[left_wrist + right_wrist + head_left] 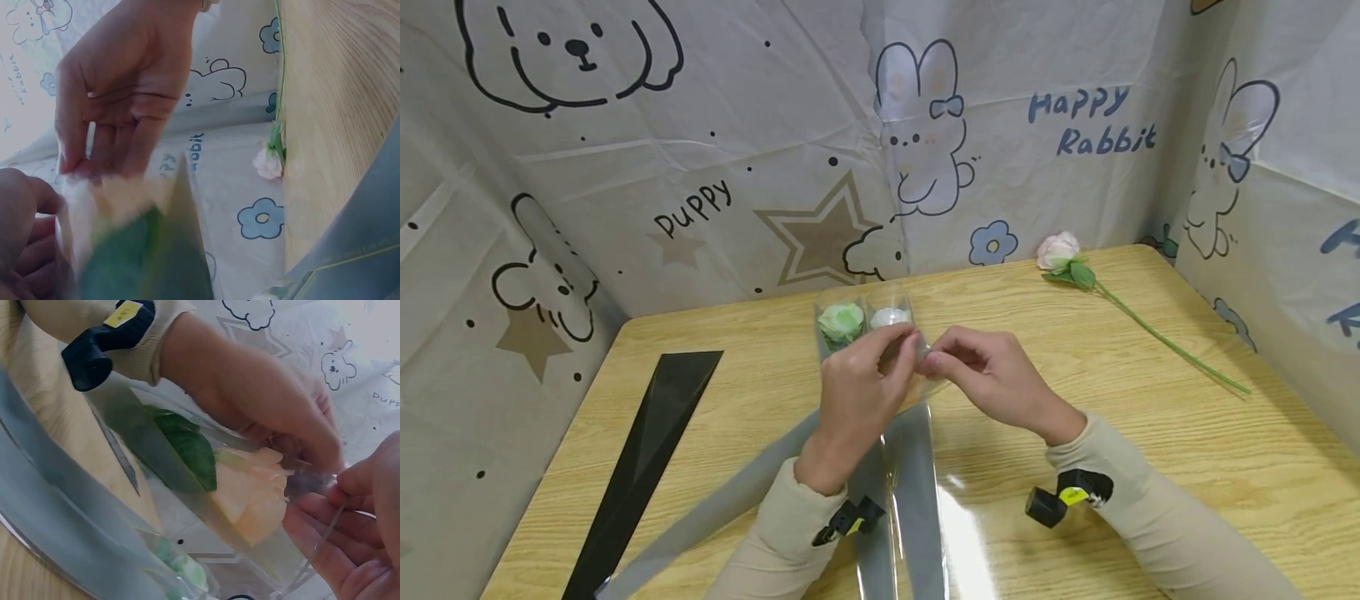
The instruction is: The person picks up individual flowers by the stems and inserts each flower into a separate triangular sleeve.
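A peach rose [250,494] with a green leaf lies inside a clear-fronted grey flower sleeve [128,422]. My left hand [861,387] pinches the plastic at this sleeve's wide end. Facing it, my right hand [988,367] pinches the same end between thumb and fingers, close to the left fingertips. The sleeve's narrow tail runs under the left forearm toward the table's lower left. Behind the hands, a pale green rose [841,321] and a white rose [891,317] lie in grey sleeves; the hands partly cover them.
A loose pink rose [1058,250] on a long green stem lies at the back right of the wooden table [1187,458]. To the left rests a black tapering sleeve [643,467]. Printed cloth [760,100] hangs round the back and sides.
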The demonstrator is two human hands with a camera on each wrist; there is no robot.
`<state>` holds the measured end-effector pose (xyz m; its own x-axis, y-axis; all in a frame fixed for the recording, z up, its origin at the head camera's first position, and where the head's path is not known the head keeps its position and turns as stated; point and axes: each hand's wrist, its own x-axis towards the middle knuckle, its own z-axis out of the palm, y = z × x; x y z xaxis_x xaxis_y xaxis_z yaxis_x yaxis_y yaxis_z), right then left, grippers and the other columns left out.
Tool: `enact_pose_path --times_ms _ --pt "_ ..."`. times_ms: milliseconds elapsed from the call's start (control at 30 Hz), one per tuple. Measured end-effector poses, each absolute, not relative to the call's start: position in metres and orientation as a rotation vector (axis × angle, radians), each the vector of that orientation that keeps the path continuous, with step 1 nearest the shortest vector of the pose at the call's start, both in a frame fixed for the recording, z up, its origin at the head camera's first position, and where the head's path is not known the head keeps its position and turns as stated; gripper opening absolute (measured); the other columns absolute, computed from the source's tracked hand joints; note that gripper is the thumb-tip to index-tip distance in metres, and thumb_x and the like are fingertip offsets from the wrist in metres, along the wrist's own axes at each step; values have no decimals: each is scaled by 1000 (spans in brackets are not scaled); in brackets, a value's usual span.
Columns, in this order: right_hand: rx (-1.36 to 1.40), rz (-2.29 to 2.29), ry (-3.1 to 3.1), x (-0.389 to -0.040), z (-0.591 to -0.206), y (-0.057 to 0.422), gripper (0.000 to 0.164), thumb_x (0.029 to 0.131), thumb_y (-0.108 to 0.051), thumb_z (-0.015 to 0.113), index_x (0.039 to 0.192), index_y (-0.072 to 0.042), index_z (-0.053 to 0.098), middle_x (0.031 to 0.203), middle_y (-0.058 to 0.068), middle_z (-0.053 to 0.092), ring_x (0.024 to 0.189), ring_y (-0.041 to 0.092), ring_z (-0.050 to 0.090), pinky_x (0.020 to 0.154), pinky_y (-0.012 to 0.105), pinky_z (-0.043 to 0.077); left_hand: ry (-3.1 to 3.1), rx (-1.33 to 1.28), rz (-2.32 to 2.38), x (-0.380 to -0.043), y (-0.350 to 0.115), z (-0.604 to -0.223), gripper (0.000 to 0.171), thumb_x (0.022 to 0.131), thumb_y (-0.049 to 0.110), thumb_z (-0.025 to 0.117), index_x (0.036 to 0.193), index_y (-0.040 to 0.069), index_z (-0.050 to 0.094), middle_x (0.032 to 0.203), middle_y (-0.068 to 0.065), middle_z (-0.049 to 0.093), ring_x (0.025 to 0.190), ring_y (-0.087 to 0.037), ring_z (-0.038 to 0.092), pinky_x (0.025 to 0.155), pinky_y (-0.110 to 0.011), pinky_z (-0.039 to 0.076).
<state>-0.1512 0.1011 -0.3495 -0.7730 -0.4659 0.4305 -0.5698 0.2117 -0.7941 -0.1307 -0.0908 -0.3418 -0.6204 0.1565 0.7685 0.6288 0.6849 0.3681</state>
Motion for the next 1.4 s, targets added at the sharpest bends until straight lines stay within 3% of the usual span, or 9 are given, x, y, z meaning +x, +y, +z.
enact_pose_path --times_ms 267,367,433,633,767,1033,1200,1300,1400 --pt "951 1741 -2186 -159 -339 117 11 102 2 58 98 3 68 100 21 77 91 3 75 83 23 64 -2321 -603 -812 -135 -93 -345 23 101 23 67 108 4 78 86 -8 81 66 -13 72 60 -28 60" --pt "926 1738 -2175 -163 -335 124 13 103 1 57 97 4 68 101 22 76 92 2 74 84 22 63 -2447 -600 -878 -136 -93 -348 31 104 32 63 111 5 78 79 -4 78 59 -9 63 58 -27 57" --pt "918 1738 -2178 -165 -332 128 14 103 1 56 97 4 68 100 18 77 92 3 75 84 22 63 -2532 -591 -928 -138 -93 -350 35 106 36 59 112 7 78 73 -2 74 56 -7 56 57 -25 52" --pt "819 1710 -2205 -170 -324 142 14 103 -2 58 96 3 70 96 -11 78 88 3 74 82 18 61 -2748 -571 -1003 -139 -94 -352 41 106 45 55 119 13 77 62 2 58 54 -6 45 53 -23 39" --pt "711 1546 -2257 -176 -324 150 11 101 -5 64 95 -1 72 95 -3 79 87 -2 71 80 12 57 -2849 -617 -1119 -138 -95 -351 40 103 48 60 123 16 74 61 5 56 51 -6 46 50 -24 41" --pt "538 1416 -2315 -183 -326 160 14 98 -16 72 99 -2 76 98 13 77 84 -7 68 79 7 54 -2844 -696 -1412 -139 -95 -350 27 98 38 71 114 16 73 81 2 70 67 -4 55 61 -21 46" --pt "381 1445 -2271 -188 -328 165 22 101 -25 69 110 -5 73 104 5 73 94 -6 67 88 6 53 -2775 -581 -1593 -141 -93 -354 38 99 28 70 131 8 68 118 -13 76 100 -19 74 82 -32 62" --pt "283 1487 -2221 -190 -327 167 26 102 -28 67 116 -6 71 109 -2 69 98 -4 67 89 7 53 -2725 -469 -1684 -144 -92 -357 41 100 25 69 137 6 64 126 -18 74 114 -30 74 94 -42 62" --pt "256 1571 -2157 -192 -327 169 28 103 -25 65 120 -3 66 111 -6 65 99 -2 69 90 10 56 -2670 -346 -1770 -150 -92 -358 39 101 24 68 136 7 65 123 -18 76 112 -30 75 92 -42 63"
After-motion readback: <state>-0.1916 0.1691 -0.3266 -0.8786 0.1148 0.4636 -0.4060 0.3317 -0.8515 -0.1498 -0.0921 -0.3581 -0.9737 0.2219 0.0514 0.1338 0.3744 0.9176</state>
